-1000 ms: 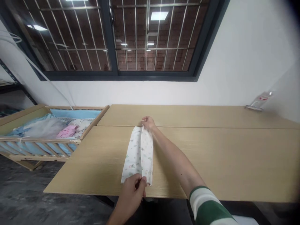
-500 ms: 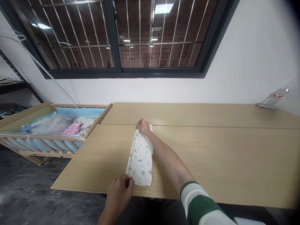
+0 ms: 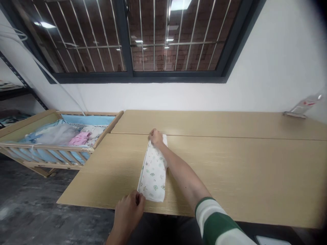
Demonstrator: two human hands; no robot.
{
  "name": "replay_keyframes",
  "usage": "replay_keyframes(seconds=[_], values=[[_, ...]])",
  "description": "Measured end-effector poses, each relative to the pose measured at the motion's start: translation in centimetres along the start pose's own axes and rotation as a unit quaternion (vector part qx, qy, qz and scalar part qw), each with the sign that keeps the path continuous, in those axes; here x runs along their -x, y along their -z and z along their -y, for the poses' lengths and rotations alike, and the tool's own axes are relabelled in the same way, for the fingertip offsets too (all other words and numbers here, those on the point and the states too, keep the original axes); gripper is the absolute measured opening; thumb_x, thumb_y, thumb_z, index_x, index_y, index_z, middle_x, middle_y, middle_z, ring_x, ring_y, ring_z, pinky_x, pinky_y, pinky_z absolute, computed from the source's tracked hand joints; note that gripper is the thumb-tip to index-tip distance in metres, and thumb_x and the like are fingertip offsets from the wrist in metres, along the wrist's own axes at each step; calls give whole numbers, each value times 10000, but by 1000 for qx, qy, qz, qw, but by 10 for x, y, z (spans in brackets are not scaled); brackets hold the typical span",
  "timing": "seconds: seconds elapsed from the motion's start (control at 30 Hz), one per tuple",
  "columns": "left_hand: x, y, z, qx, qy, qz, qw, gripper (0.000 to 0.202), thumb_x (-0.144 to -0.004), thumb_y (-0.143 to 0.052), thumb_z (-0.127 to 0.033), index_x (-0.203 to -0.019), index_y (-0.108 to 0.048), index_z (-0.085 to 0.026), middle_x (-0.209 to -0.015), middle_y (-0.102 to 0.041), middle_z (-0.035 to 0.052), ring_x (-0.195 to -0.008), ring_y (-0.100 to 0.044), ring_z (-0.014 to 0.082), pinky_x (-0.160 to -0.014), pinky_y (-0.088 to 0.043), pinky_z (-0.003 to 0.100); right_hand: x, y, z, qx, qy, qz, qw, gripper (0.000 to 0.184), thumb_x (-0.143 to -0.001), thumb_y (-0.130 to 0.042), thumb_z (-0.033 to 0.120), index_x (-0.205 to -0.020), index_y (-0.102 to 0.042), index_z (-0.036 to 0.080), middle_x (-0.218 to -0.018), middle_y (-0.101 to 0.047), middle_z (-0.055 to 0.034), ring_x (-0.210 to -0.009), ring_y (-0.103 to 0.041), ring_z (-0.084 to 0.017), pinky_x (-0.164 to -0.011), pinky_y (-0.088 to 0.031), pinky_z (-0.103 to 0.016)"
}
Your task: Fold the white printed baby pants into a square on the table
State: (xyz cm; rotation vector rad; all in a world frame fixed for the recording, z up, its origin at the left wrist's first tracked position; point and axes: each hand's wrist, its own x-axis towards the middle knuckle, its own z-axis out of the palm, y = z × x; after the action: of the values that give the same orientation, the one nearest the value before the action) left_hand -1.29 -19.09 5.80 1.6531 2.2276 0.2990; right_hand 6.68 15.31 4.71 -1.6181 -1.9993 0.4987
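Note:
A white cloth (image 3: 153, 173) with a small green print lies folded into a long strip on the wooden table (image 3: 217, 170). Its layers show along the left edge. My right hand (image 3: 155, 137) reaches across and pinches the far left corner of the cloth. At the near left corner, my left hand (image 3: 130, 207) is closed, with thumb and fingers gripping the cloth's edge by the table's front. The right forearm passes over the cloth's upper right side and hides part of it.
To the left stands a wooden crib (image 3: 102, 137) with blue lining, a pink cloth (image 3: 79, 139) and other bedding inside. A clear plastic package (image 3: 302, 106) leans at the table's back right. Behind the table is a wall with a barred window (image 3: 173, 44).
Both hands keep their hold on the cloth with almost no movement. The view has shifted very slightly.

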Motion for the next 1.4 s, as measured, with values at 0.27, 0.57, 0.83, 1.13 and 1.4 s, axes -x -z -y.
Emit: replay_keyframes(seconds=[0.27, 0.57, 0.83, 1.13, 1.4], values=[[4, 5, -1, -95, 40, 12, 995, 329, -991, -410, -325, -846, -680, -205, -873, -772, 97, -826, -730, 274, -657, -393, 303, 9, 13, 8, -9, 33, 15, 999, 94, -930, -547, 205, -994, -616, 208, -990, -724, -76, -956, -642, -224, -834, -431, -299], [20, -31, 6, -54, -163, -232, 957, 317, -983, -463, -381, -1174, -648, -209, -1195, -715, 133, -1097, -657, 298, -954, -488, 412, 110, 58, 22, -76, 310, 162, 934, 296, -976, -566, 301, -1243, -630, 189, -1271, -683, -110, -1165, -630, -231, -1001, -458, -338], [38, -90, 0, -128, -202, -264, 935, 461, -931, -558, -444, -1333, -627, -230, -1389, -631, 159, -1369, -484, 402, -1084, -386, 569, 225, 74, 12, -81, 464, 358, 806, 584, -1070, -382, 433, -1605, -309, 210, -1676, -243, -106, -1561, -182, -204, -1268, -162, -345], [34, -85, 8, -198, -269, -333, 882, 569, -883, -644, -414, -1431, -567, -281, -1437, -589, 157, -1366, -478, 415, -1002, -420, 523, 205, 58, -9, 3, 441, 360, 822, 618, -1057, -392, 506, -1605, -301, 235, -1691, -181, -90, -1575, -114, -230, -1275, -64, -449], [35, -80, 2, -208, -266, -334, 880, 767, -882, -630, -388, -1584, -336, -297, -1515, -506, 185, -1368, -481, 412, -968, -443, 513, 125, 56, -33, 74, 370, 321, 869, 677, -1032, -353, 619, -1617, -248, 293, -1699, -113, -58, -1578, -74, -254, -1273, -27, -481]])
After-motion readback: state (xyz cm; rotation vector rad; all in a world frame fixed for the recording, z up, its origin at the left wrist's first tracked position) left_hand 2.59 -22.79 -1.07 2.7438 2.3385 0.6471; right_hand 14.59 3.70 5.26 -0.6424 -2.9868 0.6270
